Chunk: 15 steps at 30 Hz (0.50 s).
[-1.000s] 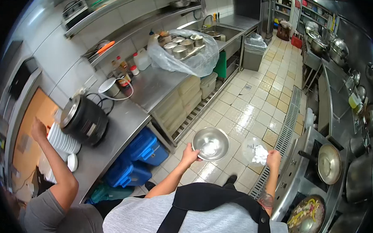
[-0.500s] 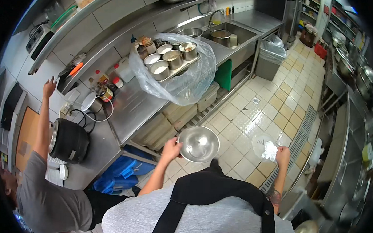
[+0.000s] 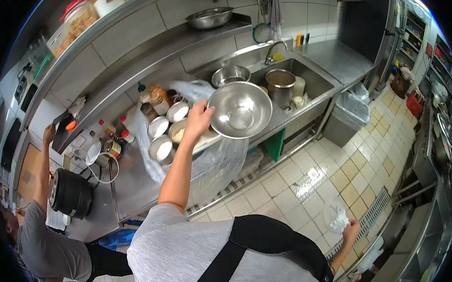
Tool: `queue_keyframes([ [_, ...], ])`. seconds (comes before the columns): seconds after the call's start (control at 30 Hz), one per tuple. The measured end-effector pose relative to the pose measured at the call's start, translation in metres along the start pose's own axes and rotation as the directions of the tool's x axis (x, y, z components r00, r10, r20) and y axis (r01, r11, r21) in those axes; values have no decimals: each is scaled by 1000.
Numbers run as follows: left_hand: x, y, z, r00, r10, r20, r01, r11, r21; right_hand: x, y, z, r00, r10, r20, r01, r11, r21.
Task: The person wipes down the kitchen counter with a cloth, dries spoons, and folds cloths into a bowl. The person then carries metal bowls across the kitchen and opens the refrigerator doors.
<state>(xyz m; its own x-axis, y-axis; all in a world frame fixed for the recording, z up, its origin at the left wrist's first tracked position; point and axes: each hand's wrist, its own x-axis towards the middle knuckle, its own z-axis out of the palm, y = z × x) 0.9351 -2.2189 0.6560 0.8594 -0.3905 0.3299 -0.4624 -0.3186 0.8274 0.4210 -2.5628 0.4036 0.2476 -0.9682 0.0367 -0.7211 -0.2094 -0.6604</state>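
Note:
My left hand (image 3: pixel 198 120) grips the rim of a shiny steel mixing bowl (image 3: pixel 240 111), held up in front of the counter with its inside facing me. Behind and left of it, steel containers of white powder (image 3: pixel 162 150) and other ingredients stand on a tray wrapped in clear plastic sheeting (image 3: pixel 212 166). Low on the right, my right hand (image 3: pixel 351 230) is closed on a round clear plastic lid (image 3: pixel 330 214) with a crumpled white wrapping (image 3: pixel 340 221) against it. I cannot make out the writing on the lid.
A sink (image 3: pixel 316 79) holds a tall steel pot (image 3: pixel 280 85); a steel bowl (image 3: pixel 230 76) sits beside it. A lined bin (image 3: pixel 347 116) stands past the counter. At left, a co-worker (image 3: pixel 59 244) reaches toward the wall shelf near a black cooker (image 3: pixel 71 193). The tiled floor looks wet.
My left hand has raised the mixing bowl up and forward, toward the sink side of the counter. My right hand, still holding the lid, is lower in view. The co-worker's raised hand has dropped slightly.

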Motion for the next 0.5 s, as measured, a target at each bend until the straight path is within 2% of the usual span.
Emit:
queue_keyframes([
  [0.03, 37, -13, 12, 989, 132, -69, -127, 989, 71, 31, 19, 10, 1000, -19, -15, 19, 1000, -19],
  [0.07, 76, -27, 16, 981, 169, -95, -154, 977, 148, 54, 21, 13, 1000, 5, -30, -6, 999, -36],
  [0.1, 106, -15, 14, 979, 179, -96, -170, 980, 102, 76, 21, 14, 999, 27, -36, -29, 998, -60],
  [0.13, 131, 0, 3, 976, 183, -118, -162, 972, 168, 96, 22, 18, 999, 17, -33, -20, 997, -75],
  [0.17, 170, -5, -10, 972, 177, -154, -162, 981, 105, 122, 19, 20, 1000, 4, -28, -7, 996, -94],
  [0.2, 168, 63, -6, 975, -88, -202, 60, 988, -142, 149, 8, 21, 999, -13, -30, 9, 994, -107],
  [0.23, 205, 60, -20, 960, -52, -275, 6, 986, -166, 174, -5, 20, 1000, 2, 0, -2, 996, -92],
  [0.27, 231, 81, -28, 933, -112, -343, 37, 976, -216, 196, -27, 16, 1000, 16, 25, -14, 997, -73],
  [0.3, 278, 74, -49, 934, -115, -338, 59, 984, -171, 221, -45, 18, 999, 28, 40, -26, 999, -47],
  [0.33, 303, 90, -49, 895, -190, -404, 133, 977, -164, 258, -36, 29, 999, -11, 48, 17, 990, -138],
  [0.43, 399, 79, -67, 848, -257, -463, 212, 966, -146, 331, -75, 57, 996, -80, 29, 82, 993, -90],
  [0.5, 449, 63, -70, 827, -288, -483, 278, 956, -95, 389, -93, 87, 982, -190, 25, 191, 980, -53],
])
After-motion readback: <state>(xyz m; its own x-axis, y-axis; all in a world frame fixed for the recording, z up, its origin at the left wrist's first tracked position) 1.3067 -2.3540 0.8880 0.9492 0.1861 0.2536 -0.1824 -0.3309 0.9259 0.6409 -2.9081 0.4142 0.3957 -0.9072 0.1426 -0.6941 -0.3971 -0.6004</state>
